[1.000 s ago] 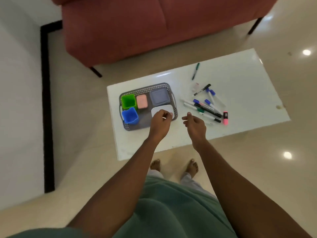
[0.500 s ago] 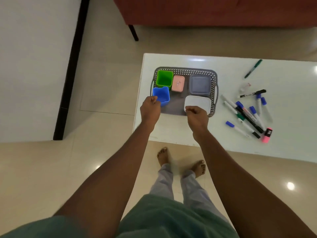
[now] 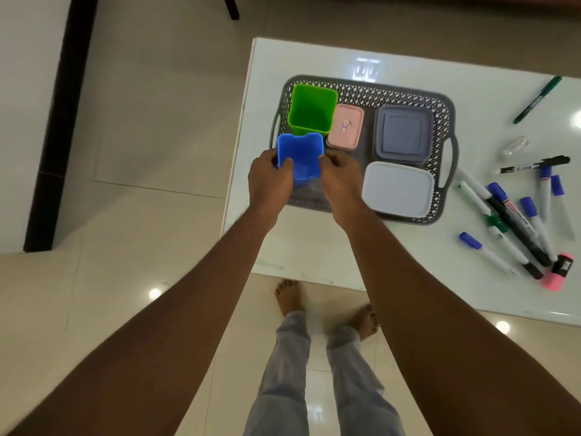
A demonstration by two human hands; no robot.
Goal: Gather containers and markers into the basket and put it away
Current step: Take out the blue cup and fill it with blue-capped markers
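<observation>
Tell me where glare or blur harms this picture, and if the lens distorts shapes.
Head view: a lamp reflects as a bright patch on the glossy table, and small spots shine on the floor. Head view: light is dim; the left hand, right hand and blue cup look slightly soft. Head view: the wide lens stretches the forearms.

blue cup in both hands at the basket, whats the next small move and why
Probably set the blue cup down upright in the basket's near-left corner, in front of the green cup, and let go. The left hand and right hand grip its sides there, that spot looks free, and the markers lie loose on the table.
</observation>
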